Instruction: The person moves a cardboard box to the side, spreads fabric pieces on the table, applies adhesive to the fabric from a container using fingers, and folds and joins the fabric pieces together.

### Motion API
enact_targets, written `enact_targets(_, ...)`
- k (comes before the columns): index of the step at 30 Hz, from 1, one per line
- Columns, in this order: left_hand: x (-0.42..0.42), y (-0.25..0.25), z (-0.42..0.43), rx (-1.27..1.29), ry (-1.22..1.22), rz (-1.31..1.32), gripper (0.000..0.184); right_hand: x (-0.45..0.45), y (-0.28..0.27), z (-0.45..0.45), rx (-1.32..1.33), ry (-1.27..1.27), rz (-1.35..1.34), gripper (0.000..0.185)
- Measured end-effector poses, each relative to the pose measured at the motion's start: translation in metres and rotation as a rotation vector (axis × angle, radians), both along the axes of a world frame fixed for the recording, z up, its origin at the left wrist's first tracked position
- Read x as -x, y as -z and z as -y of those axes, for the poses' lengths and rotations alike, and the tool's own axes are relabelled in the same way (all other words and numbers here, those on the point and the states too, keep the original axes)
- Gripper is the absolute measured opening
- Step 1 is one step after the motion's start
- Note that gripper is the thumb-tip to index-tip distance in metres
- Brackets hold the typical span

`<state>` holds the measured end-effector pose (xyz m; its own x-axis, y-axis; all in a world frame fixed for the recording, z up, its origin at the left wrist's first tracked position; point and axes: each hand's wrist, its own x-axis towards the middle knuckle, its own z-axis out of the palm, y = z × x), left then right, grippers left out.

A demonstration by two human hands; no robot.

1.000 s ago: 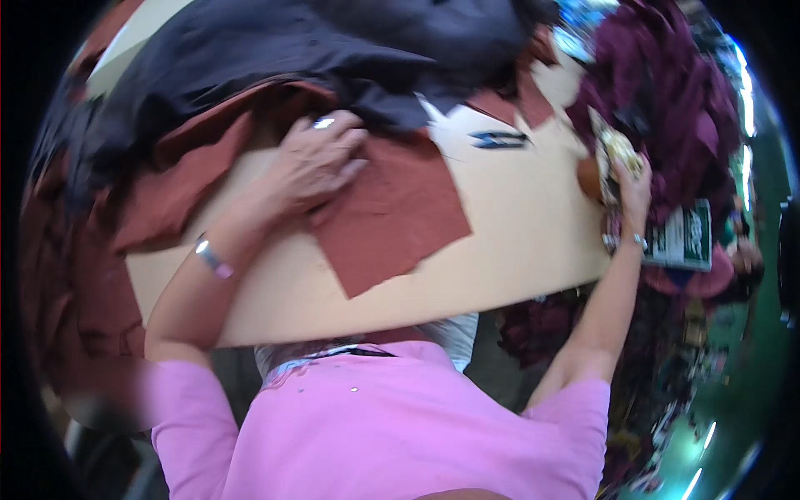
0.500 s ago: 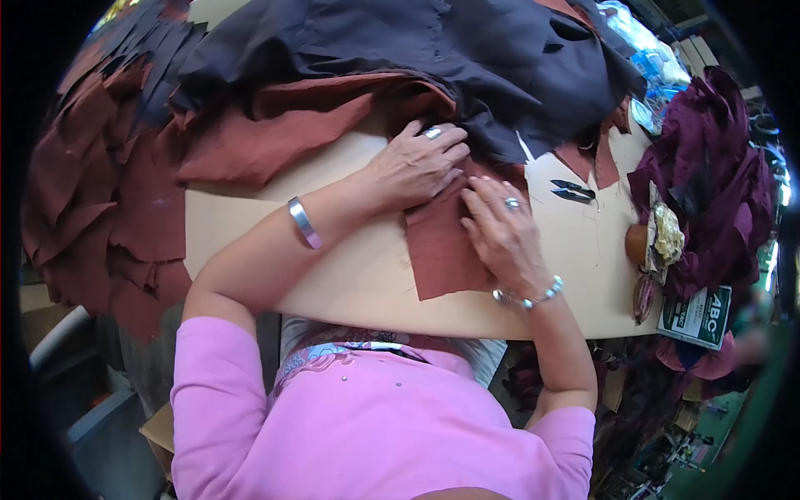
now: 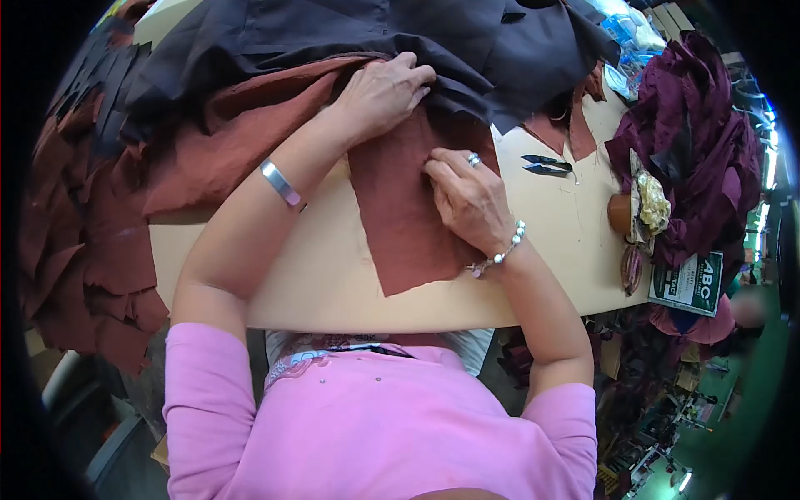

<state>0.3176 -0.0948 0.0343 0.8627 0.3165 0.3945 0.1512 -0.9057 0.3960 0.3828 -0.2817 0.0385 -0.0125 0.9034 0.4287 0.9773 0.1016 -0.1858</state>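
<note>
A rust-brown cloth piece (image 3: 400,217) lies on the table, its upper end running under the dark cloth (image 3: 467,50). At that upper end my left hand (image 3: 387,93) is closed, its bent fingers gripping the cloth where brown and dark layers meet. Its fingertips are partly hidden. Lower down, my right hand (image 3: 471,198) rests on the brown piece's right side. Its fingers are curled together, with a small pinch of the brown cloth seemingly in them. A larger brown fold (image 3: 225,158) spreads to the left of my left hand.
Thread snips (image 3: 547,165) lie on the pale tabletop (image 3: 550,242), right of my right hand. Brown and dark pieces (image 3: 108,242) hang over the left edge. Maroon cloth (image 3: 692,150), a brown tub (image 3: 619,213) and a green-and-white ABC box (image 3: 687,283) are at the right.
My left hand has moved up and left, and the brown piece has shifted left, showing more of its length. My right hand has gone from spread fingers to curled ones.
</note>
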Motion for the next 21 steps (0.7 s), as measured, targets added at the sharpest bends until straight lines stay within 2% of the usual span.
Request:
enact_targets(3, -0.009, 0.007, -0.013, 0.034, 0.0, -0.012, 0.024, -0.002, 0.004, -0.012, -0.043, 0.052, 0.001, 0.024)
enact_targets(7, -0.01, 0.003, -0.01, 0.021, -0.078, -0.08, 0.024, -0.005, 0.005, -0.017, 0.006, 0.057, -0.022, 0.027)
enact_targets(10, -0.011, 0.001, 0.003, -0.494, -0.109, 0.017, 0.023, -0.007, 0.005, -0.021, 0.049, 0.042, 0.004, 0.026)
enact_targets(11, -0.013, 0.0, 0.003, -0.653, -0.1, 0.173, 0.019, -0.008, 0.004, -0.022, 0.07, 0.038, 0.03, 0.026)
enact_targets(14, -0.019, 0.014, -0.008, -0.443, -0.08, 0.054, 0.023, -0.006, 0.013, -0.022, 0.034, 0.058, 0.07, 0.025)
enact_targets(16, -0.014, -0.001, -0.01, -0.256, -0.089, -0.02, 0.035, -0.006, 0.016, -0.022, 0.003, 0.072, 0.074, 0.024)
enact_targets(18, -0.009, -0.011, -0.008, -0.287, -0.019, -0.194, 0.032, -0.006, 0.018, -0.021, 0.004, 0.082, 0.065, 0.024)
enact_targets(21, -0.027, 0.01, -0.011, -0.272, -0.082, -0.101, 0.026, -0.006, 0.02, -0.021, -0.004, 0.086, 0.08, 0.024)
